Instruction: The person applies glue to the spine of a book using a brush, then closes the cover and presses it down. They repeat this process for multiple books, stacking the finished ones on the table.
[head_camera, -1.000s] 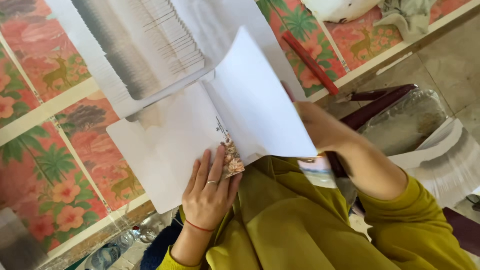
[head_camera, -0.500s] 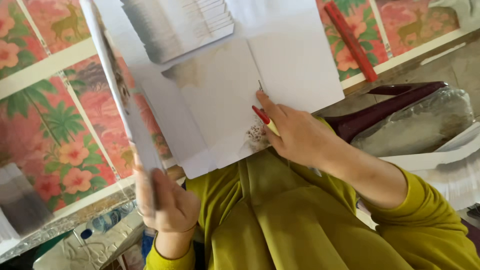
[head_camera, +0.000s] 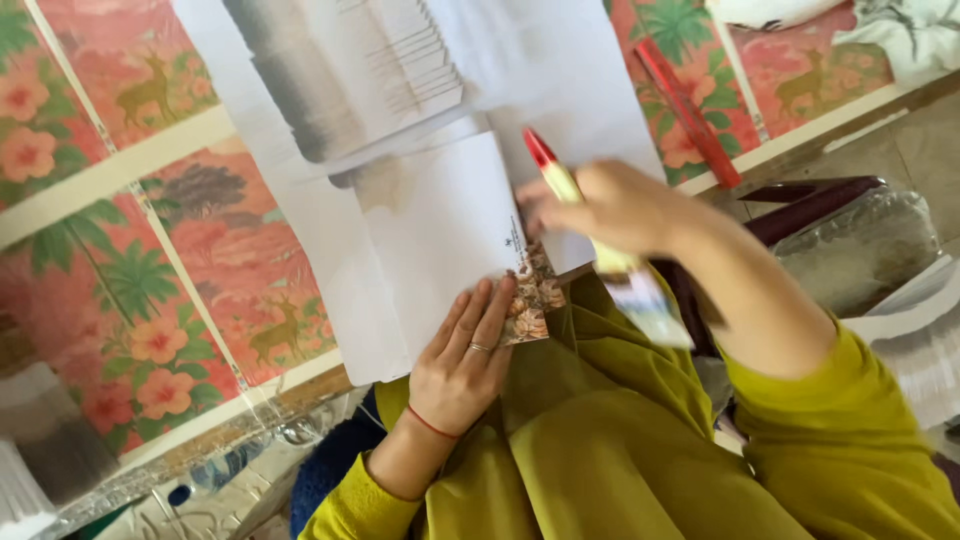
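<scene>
Left hand (head_camera: 462, 362) lies flat, fingers (head_camera: 480, 318) stretched open and gripping nothing, pressing down the lower edge of the white card (head_camera: 440, 240), fingertips right at its floral corner (head_camera: 535, 300). Right hand (head_camera: 610, 208) hovers blurred over the card's right edge, fingers curled closed around a cream pen with a red cap (head_camera: 552, 170), cap pointing up and away. The card rests on the person's lap in yellow-green cloth (head_camera: 600, 450), with a stack of white sheets (head_camera: 350, 70) just above it on the flowered cloth (head_camera: 130, 290)
</scene>
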